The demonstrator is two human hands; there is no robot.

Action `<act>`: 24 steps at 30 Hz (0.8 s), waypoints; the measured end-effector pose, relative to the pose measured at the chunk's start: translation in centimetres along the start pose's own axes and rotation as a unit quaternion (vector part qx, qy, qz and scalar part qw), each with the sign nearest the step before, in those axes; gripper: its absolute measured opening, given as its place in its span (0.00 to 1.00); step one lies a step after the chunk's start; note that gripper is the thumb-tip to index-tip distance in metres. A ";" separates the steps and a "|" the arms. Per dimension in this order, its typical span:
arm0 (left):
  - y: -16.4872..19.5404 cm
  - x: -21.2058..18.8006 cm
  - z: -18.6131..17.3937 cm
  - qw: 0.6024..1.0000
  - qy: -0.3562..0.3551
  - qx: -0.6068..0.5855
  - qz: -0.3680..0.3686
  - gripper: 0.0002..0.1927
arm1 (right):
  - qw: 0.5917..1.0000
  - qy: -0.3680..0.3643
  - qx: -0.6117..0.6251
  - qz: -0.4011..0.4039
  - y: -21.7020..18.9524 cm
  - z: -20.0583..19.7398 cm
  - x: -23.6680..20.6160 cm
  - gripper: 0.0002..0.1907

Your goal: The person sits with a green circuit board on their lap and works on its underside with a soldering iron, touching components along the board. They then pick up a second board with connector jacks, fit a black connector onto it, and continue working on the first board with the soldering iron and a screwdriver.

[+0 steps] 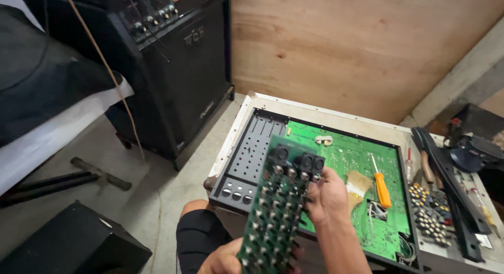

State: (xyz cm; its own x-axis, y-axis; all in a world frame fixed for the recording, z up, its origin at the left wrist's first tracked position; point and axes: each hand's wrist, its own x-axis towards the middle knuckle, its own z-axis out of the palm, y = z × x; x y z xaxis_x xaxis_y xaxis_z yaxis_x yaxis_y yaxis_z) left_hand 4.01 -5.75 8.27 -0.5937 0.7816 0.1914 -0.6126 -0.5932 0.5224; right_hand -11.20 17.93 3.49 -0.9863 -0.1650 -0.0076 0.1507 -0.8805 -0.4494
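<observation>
Head view: one narrow green circuit board [278,211] studded with knobs, held tilted above one open mixer chassis [252,153]; right hand [326,196] fingers clamped on its upper edge, left hand [223,259] gripping its lower end; one orange screwdriver [381,187], one paintbrush [358,183] on the main board [346,158]

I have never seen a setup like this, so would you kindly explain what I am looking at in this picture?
The view comes from a camera worn on a person's head, looking down at their own two bare hands. The right hand and left hand hold up a narrow green circuit board studded with knobs and sockets. Below it an opened metal chassis lies on a table, with a large green board inside. On that board rest an orange-handled screwdriver and a paintbrush. A black amplifier stands on the floor.
</observation>
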 end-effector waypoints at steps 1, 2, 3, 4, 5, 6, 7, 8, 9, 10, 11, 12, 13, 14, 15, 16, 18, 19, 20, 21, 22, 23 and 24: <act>0.1 0.4 0.0 0.998 -0.004 0.052 -0.040 0.52 | 0.995 -0.083 0.053 0.035 -0.1 0.2 -0.2 0.12; 0.2 0.7 -0.1 0.991 -0.008 0.104 -0.079 0.50 | 0.999 -0.021 0.010 0.031 -0.3 0.6 -0.5 0.13; -0.4 0.7 0.0 0.998 0.017 0.040 -0.040 0.49 | 0.998 0.041 -0.032 0.027 -0.5 1.3 -0.7 0.13; -1.3 0.5 0.1 0.999 0.042 -0.025 0.000 0.48 | 0.992 0.104 -0.074 0.023 -0.7 2.0 -1.0 0.14; -2.0 0.5 -0.1 0.993 0.067 -0.092 0.039 0.47 | 0.990 0.115 -0.076 0.020 -0.8 2.8 -1.5 0.14; -2.4 0.8 -0.7 0.990 0.092 -0.102 0.015 0.45 | 0.989 0.127 -0.077 0.017 -0.9 3.6 -2.1 0.14; -2.7 1.3 -1.6 0.987 0.117 -0.113 -0.009 0.44 | 0.987 0.139 -0.080 0.015 -1.0 4.2 -2.9 0.14; -3.1 1.4 -2.3 0.982 0.143 -0.123 -0.033 0.42 | 0.983 0.150 -0.101 0.007 -1.0 4.7 -3.7 0.14; -3.5 1.3 -3.0 0.990 0.134 -0.044 -0.014 0.42 | 0.979 0.161 -0.122 0.000 -0.9 5.1 -4.5 0.14; -3.7 1.3 -3.6 0.991 0.125 0.037 0.007 0.41 | 0.975 0.171 -0.142 -0.007 -0.8 5.3 -5.1 0.14; -4.0 1.2 -4.0 0.986 0.114 0.117 0.026 0.41 | 0.974 0.177 -0.141 0.003 -0.7 5.3 -5.5 0.14; -4.1 1.0 -4.3 0.985 0.114 0.120 0.038 0.38 | 0.973 0.184 -0.139 0.015 -0.4 5.2 -5.7 0.13; -4.0 1.0 -4.4 0.984 0.114 0.124 0.051 0.36 | 0.972 0.191 -0.138 0.027 -0.2 5.0 -6.0 0.13; -4.1 0.8 -4.2 0.983 0.116 0.127 0.063 0.35 | 0.972 0.178 -0.148 0.035 0.2 4.8 -6.2 0.12; -3.9 0.8 -3.8 0.973 0.144 0.159 0.084 0.35 | 0.973 0.163 -0.158 0.043 0.6 4.6 -6.1 0.12; -3.5 1.0 -3.5 0.961 0.170 0.191 0.105 0.35 | 0.974 0.147 -0.168 0.049 0.9 4.4 -6.0 0.11; -2.1 1.4 -2.9 0.938 0.207 0.238 0.143 0.34 | 0.968 0.175 -0.174 0.053 1.2 4.2 -5.8 0.13; -1.4 1.6 -2.6 0.929 0.219 0.251 0.160 0.33 | 0.964 0.189 -0.177 0.053 1.4 4.2 -5.8 0.14; -0.6 1.7 -2.4 0.920 0.231 0.263 0.178 0.32 | 0.966 0.184 -0.177 0.049 1.7 4.3 -5.7 0.13; -0.2 2.1 -2.3 0.903 0.259 0.294 0.177 0.29 | 0.967 0.179 -0.176 0.046 2.0 4.4 -5.8 0.13; 0.1 2.4 -2.3 0.884 0.286 0.324 0.176 0.27 | 0.968 0.174 -0.176 0.044 2.3 4.6 -5.8 0.12; 0.3 2.6 -2.3 0.863 0.314 0.355 0.176 0.25 | 0.968 0.158 -0.193 0.001 2.2 4.9 -5.9 0.11; 0.3 2.7 -2.4 0.861 0.310 0.359 0.185 0.24 | 0.967 0.141 -0.210 -0.042 2.1 5.2 -6.1 0.12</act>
State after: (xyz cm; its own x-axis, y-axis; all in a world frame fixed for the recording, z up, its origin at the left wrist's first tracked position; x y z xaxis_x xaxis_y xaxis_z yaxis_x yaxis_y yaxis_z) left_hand 0.94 -4.32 6.96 -0.9797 0.1791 0.0903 0.0260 -0.3332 0.9425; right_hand -4.51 14.79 7.24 -0.9819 0.0799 -0.1716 0.0862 -0.6181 -0.7814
